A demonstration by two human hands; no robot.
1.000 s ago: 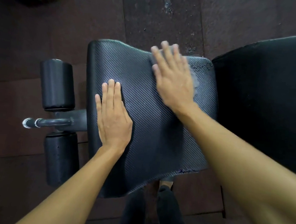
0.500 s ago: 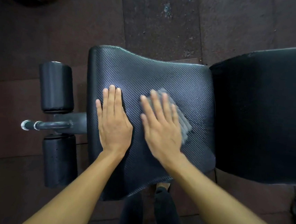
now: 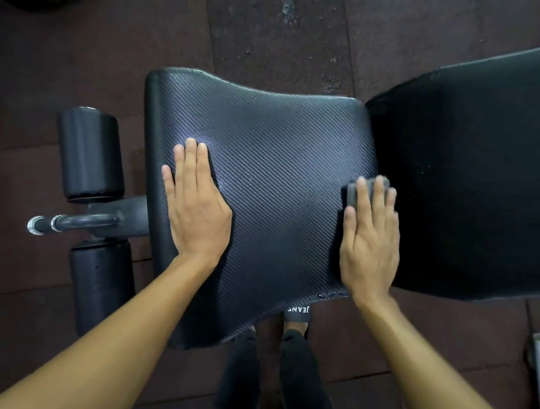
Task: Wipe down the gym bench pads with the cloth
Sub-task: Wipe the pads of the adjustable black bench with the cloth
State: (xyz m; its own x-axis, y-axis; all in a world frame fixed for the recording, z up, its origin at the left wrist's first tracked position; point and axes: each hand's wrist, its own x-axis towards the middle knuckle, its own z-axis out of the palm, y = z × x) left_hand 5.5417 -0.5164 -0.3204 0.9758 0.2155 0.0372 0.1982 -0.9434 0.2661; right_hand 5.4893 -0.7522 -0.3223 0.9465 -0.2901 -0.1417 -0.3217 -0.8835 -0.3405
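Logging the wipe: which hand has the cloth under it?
The right hand, flat on the grey cloth at the right edge of the textured seat pad; the left hand rests on bare pad.

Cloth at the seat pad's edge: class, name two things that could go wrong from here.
1. The right hand presses the cloth flat, with no curled grip, right at the seam between the seat pad and the back pad; the cloth might slip free and drop into the seam.
2. The left hand rests flat on the seat pad, so the patch beneath it may go unwiped.
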